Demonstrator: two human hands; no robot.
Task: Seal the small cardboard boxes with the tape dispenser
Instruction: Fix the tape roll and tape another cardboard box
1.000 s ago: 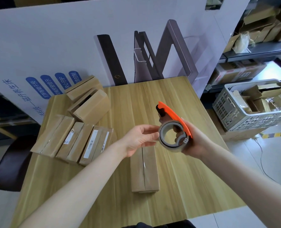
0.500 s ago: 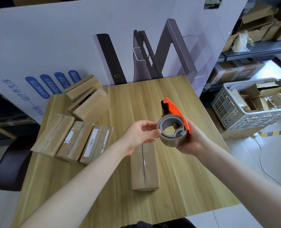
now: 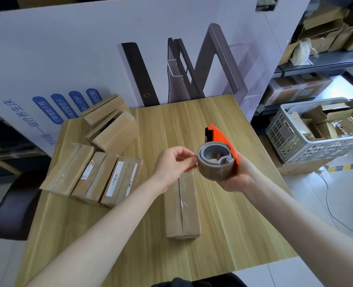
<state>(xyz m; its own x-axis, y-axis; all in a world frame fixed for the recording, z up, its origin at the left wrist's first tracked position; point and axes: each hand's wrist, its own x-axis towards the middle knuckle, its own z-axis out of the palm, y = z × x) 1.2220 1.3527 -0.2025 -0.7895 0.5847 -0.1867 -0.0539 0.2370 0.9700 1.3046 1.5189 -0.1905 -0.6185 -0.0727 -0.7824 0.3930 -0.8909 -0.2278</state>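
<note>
Head view: we get only this one view, looking down over the tabletop point(image 3: 233, 214).
Right hand: the right hand point(image 3: 238, 178) cradles the tape dispenser point(image 3: 221, 141) from below, fingers wrapped round it, in the air above the far end of the middle box.
Left hand: a second ago the fingers of the left hand point(image 3: 171, 166) were loosely spread beside the roll. Now thumb and forefinger are closed in a pinch at the left rim of the tape roll point(image 3: 215, 170).
Dispenser tilt: it has rolled towards us, so we now look more into the grey hub, and the orange guard points away to the far side.
Middle box: the middle box point(image 3: 181, 208) lies flat and lengthwise on the tabletop, where it was, with its centre seam facing up. A glint on the seam may be tape, but we cannot tell.
Other boxes: the row of boxes point(image 3: 92, 172) at the left and the stacked pair point(image 3: 111, 127) beyond it are unmoved.
Meaning: we judge the left hand is picking for the tape's free end. Whether it has the end, we cannot tell, and no taping stroke is under way yet.
</note>
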